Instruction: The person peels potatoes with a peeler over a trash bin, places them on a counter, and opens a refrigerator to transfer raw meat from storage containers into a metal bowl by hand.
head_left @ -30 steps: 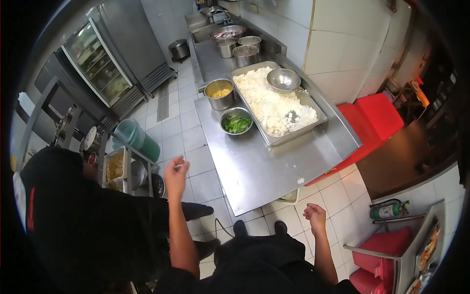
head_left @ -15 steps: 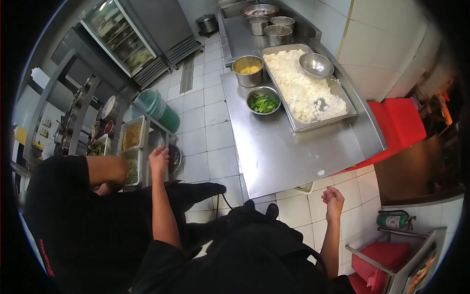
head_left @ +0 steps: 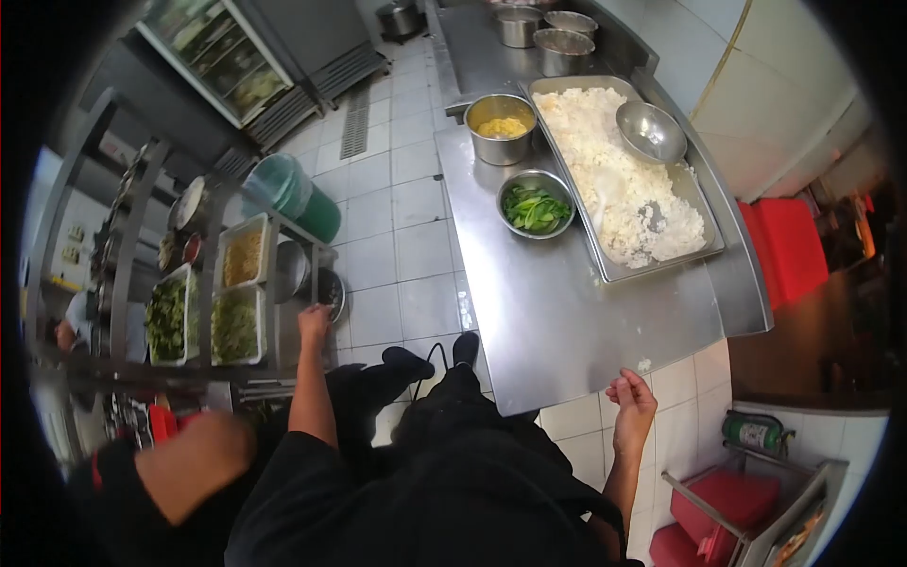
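My left hand (head_left: 315,323) hangs at the left with its fingers curled in and nothing visible in them. It appears just in front of a dark round bowl (head_left: 332,291) by the shelf; whether they touch I cannot tell. My right hand (head_left: 634,404) is beside the near corner of the steel table (head_left: 529,331), fingers loosely bent and partly apart, holding nothing I can see. On the table stand a tray of white rice (head_left: 614,194) with a metal bowl (head_left: 652,132) lying in it, a bowl of green leaves (head_left: 536,209) and a pot with yellow food (head_left: 502,129).
To the left, a rack holds tubs of greens (head_left: 170,317) and a tub of brownish food (head_left: 244,257). A green bin (head_left: 307,203) stands on the tiled floor. Another person's arm (head_left: 194,463) is close at lower left. Red chairs (head_left: 723,496) and an extinguisher (head_left: 759,433) are at right.
The table and its dishes appear lower and farther right. The other person's arm has moved down and back, uncovering the tubs of greens. My left hand appears slightly lower, near the dark bowl.
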A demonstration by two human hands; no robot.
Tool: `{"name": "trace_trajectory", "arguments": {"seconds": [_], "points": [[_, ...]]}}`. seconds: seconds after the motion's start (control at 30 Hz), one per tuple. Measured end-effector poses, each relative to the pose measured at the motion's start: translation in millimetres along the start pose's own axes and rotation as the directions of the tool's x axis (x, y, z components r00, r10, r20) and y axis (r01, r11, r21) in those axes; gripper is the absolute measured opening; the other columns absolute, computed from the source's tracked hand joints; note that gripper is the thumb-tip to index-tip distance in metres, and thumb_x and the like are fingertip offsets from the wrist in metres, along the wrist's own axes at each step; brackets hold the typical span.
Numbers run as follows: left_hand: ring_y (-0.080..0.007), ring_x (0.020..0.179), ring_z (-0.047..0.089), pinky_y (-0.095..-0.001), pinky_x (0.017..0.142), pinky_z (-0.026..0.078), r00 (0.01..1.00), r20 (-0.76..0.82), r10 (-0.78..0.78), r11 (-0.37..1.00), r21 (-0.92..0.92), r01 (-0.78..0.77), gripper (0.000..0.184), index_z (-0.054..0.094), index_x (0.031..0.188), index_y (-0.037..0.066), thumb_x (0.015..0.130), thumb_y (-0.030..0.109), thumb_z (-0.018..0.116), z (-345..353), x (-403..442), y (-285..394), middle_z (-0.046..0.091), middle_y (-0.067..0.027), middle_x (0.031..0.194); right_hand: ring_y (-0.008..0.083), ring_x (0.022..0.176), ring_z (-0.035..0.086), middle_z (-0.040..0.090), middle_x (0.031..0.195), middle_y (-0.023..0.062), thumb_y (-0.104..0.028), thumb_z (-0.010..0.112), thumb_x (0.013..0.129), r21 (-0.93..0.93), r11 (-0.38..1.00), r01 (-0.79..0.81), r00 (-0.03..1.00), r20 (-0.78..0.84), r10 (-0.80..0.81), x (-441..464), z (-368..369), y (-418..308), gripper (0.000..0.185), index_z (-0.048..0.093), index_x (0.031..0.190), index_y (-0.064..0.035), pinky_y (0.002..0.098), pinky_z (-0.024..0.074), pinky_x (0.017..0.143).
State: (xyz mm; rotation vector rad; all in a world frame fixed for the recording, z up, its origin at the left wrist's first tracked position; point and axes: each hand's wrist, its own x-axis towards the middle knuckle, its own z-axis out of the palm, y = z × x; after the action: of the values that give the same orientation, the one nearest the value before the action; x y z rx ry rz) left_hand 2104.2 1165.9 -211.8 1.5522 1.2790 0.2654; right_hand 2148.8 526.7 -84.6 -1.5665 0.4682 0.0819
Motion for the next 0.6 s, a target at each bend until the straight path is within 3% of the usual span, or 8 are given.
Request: {"name": "trace_trajectory", "arguments": {"seconds": [0.1,0.23,0.33,0.37,0.47,0.5,0.6], "points": [[-0.0157,0.053,0.058,-0.0303,0.044,0.045,0.998,-0.008,-0.066,0.965,0.253,0.065,0.02,0.067,0.093,0.0,0.078,0.014,0.067,28.2,40.3,-10.1,0.062,-0.0065,0.071,0.0139,0.079,0.061,0.065,0.088,0.0076,-0.009,0.061,0.093,-0.032,0.999,-0.03,0.998,-0.055,0.029,-12.7,27.4,-5.7,0.027,0.062,0.114,0.0072,0.0254,0.0491,0.075],[-0.0194,0.059,0.061,-0.0341,0.046,0.047,0.992,0.096,-0.084,0.918,0.394,0.039,0.03,0.068,0.1,-0.001,0.075,0.016,0.068,37.5,91.5,-19.3,0.063,-0.01,0.073,0.0131,0.074,0.06,0.065,0.087,0.0076,-0.012,0.061,0.094,-0.146,0.986,-0.078,0.98,-0.195,0.049,-30.0,61.7,-18.8,0.027,0.063,0.114,0.006,0.0256,0.0493,0.074],[-0.0169,0.053,0.053,-0.0349,0.043,0.041,0.996,0.045,-0.071,0.927,0.372,0.05,0.017,0.065,0.086,-0.002,0.077,0.012,0.062,26.6,86.2,18.8,0.056,-0.0062,0.066,0.0141,0.078,0.06,0.065,0.086,0.007,-0.008,0.063,0.09,-0.148,0.985,-0.085,0.973,-0.224,0.051,-36.9,80.0,-28.3,0.027,0.064,0.112,0.0063,0.0257,0.0481,0.075],[-0.0179,0.055,0.056,-0.0355,0.046,0.044,0.998,-0.004,-0.06,0.9,0.433,0.056,0.019,0.065,0.087,-0.003,0.078,0.013,0.063,13.7,107.2,6.9,0.058,-0.0081,0.068,0.0143,0.078,0.061,0.065,0.086,0.0067,-0.007,0.063,0.09,-0.121,0.988,-0.093,0.97,-0.233,0.062,-37.3,89.4,-32.9,0.025,0.065,0.111,0.0057,0.0256,0.0484,0.076],[-0.0186,0.056,0.057,-0.0356,0.048,0.045,0.996,-0.081,0.025,0.879,0.477,0.016,0.021,0.066,0.09,-0.004,0.08,0.015,0.064,-38.4,137.8,-5.6,0.06,-0.0097,0.07,0.0136,0.079,0.06,0.064,0.086,0.0065,-0.007,0.062,0.091,-0.091,0.995,-0.046,0.979,-0.202,0.026,-29.4,114.6,-45.6,0.022,0.066,0.109,0.0057,0.0253,0.0485,0.077],[-0.0196,0.058,0.059,-0.0366,0.05,0.046,0.994,-0.091,-0.056,0.875,0.474,0.093,0.023,0.067,0.094,-0.003,0.082,0.016,0.065,-57.4,134.7,2.0,0.063,-0.0119,0.072,0.0135,0.079,0.06,0.064,0.086,0.0063,-0.007,0.062,0.091,-0.115,0.993,-0.022,0.989,-0.151,0.004,-22.3,120.1,-50.5,0.022,0.066,0.108,0.0057,0.0253,0.0486,0.077],[-0.0202,0.058,0.06,-0.0383,0.05,0.047,0.981,-0.178,0.078,0.897,0.443,0.009,0.025,0.068,0.099,-0.003,0.084,0.017,0.064,-106.8,129.3,24.7,0.064,-0.0127,0.074,0.0133,0.078,0.06,0.064,0.086,0.0061,-0.008,0.062,0.093,-0.118,0.992,0.04,0.999,-0.002,-0.04,-4.0,161.7,-56.2,0.02,0.066,0.107,0.0055,0.0255,0.049,0.077]]}}
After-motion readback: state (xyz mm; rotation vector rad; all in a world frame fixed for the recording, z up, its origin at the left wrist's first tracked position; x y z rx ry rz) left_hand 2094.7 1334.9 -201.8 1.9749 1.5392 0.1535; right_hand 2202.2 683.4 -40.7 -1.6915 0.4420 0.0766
